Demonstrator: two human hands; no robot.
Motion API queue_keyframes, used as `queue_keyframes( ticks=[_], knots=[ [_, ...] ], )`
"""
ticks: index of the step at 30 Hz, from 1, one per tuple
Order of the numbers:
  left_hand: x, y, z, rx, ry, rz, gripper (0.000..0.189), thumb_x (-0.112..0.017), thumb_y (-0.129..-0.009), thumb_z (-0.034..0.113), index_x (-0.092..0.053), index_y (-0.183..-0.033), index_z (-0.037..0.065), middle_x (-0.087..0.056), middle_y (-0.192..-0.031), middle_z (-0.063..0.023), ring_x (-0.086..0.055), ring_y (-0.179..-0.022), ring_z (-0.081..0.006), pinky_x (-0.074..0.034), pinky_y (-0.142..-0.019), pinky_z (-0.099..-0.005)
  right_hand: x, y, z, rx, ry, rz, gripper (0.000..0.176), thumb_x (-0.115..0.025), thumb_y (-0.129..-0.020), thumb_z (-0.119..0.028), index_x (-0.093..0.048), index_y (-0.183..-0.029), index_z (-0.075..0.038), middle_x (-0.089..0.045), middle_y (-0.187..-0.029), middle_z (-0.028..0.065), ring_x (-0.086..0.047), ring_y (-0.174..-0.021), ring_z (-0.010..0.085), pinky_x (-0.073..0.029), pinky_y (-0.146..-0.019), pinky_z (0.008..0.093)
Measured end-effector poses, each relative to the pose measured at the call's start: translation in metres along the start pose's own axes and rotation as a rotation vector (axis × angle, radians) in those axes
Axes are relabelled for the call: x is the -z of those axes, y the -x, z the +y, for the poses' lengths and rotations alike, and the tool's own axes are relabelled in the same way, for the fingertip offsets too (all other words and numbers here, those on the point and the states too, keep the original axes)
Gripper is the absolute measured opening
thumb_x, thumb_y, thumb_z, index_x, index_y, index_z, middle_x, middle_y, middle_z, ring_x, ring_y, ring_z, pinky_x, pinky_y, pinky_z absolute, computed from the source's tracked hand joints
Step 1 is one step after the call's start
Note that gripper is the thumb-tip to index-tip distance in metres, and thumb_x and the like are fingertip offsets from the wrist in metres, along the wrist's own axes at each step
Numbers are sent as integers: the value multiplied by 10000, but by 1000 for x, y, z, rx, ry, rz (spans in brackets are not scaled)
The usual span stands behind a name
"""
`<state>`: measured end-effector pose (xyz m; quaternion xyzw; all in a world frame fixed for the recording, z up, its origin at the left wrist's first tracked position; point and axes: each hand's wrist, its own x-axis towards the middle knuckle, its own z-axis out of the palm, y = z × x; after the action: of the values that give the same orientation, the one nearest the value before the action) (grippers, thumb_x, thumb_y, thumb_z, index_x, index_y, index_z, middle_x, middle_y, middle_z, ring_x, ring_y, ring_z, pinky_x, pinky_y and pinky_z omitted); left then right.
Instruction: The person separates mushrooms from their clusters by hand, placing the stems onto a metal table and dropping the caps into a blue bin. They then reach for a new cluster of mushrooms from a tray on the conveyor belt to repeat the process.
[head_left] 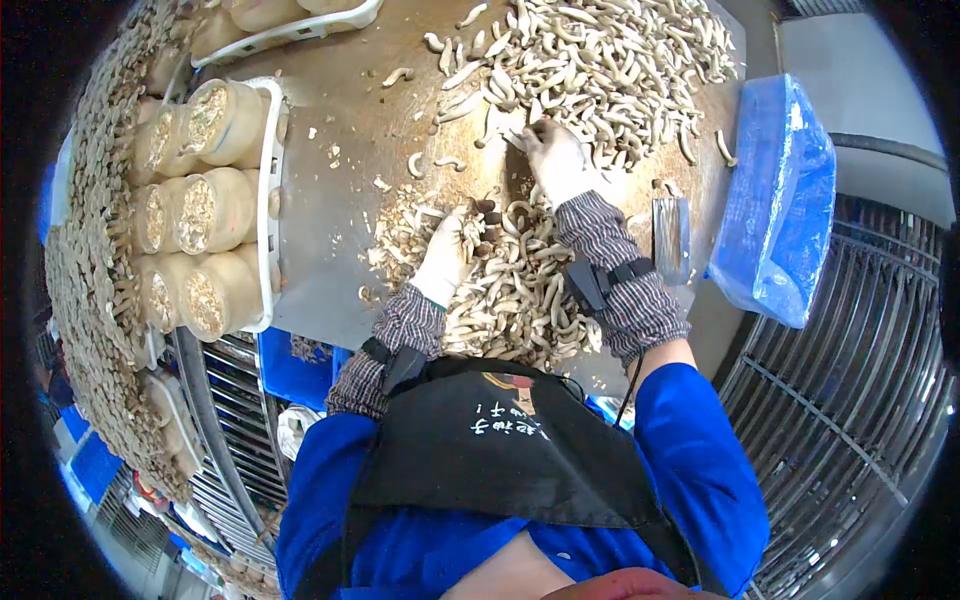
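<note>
White plastic tray (268, 200) at the left desk edge holds cylindrical, rough-topped mushroom blocks (205, 210). Bare metal desk (330, 200) lies open between tray and hands. Left hand (445, 250), white-gloved, is curled closed around a mushroom clump (487, 222) above the near heap (510, 300) of pale curved stems. Right hand (555, 160), gloved, rests with bent fingers on the far heap (600, 60); its grip cannot be told. A flat steel blade (670, 240) and a crinkled blue bag (780, 190) occupy the right edge.

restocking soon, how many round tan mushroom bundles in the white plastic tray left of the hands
6 mushroom bundles in the white plastic tray: two far, two middle, two near. Others may be hidden.
</note>
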<state>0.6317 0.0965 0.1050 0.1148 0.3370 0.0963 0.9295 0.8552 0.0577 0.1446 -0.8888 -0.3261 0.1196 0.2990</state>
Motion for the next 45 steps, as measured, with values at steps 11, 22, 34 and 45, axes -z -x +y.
queue_keyframes(
  ticks=[11,22,34,45],
  knots=[
    [-12,19,-4,-11,-114,47,374,-383,-1053,315,-607,-1188,48,-678,-1010,-57,-658,-820,-129,-550,-662,-268,-21,-45,5,283,423,-258,351,-646,-861,-325,-674,-950,13,-676,-867,241,-675,-827,375,-528,-740,467],
    [-24,12,16,-12,49,164,341,-482,-1011,362,-640,-1135,85,-706,-904,-12,-650,-684,-142,-521,-559,-270,55,94,-35,103,-184,-219,323,-564,-940,-199,-629,-1201,-20,-682,-1098,202,-671,-991,333,-520,-885,400],
    [25,50,-5,50,-175,26,270,-528,-985,260,-635,-1157,81,-665,-991,-34,-625,-819,-132,-511,-662,-248,35,74,79,303,486,-65,269,-690,-856,-230,-609,-1026,-39,-605,-921,191,-613,-847,355,-509,-700,441],
    [5,70,-27,68,70,5,502,-412,-1028,467,-567,-1242,41,-692,-1042,-95,-687,-889,-218,-589,-689,-357,59,114,-18,-75,-468,-522,296,-638,-889,-209,-671,-1116,-22,-696,-931,134,-647,-859,197,-499,-804,334]
  ],
)
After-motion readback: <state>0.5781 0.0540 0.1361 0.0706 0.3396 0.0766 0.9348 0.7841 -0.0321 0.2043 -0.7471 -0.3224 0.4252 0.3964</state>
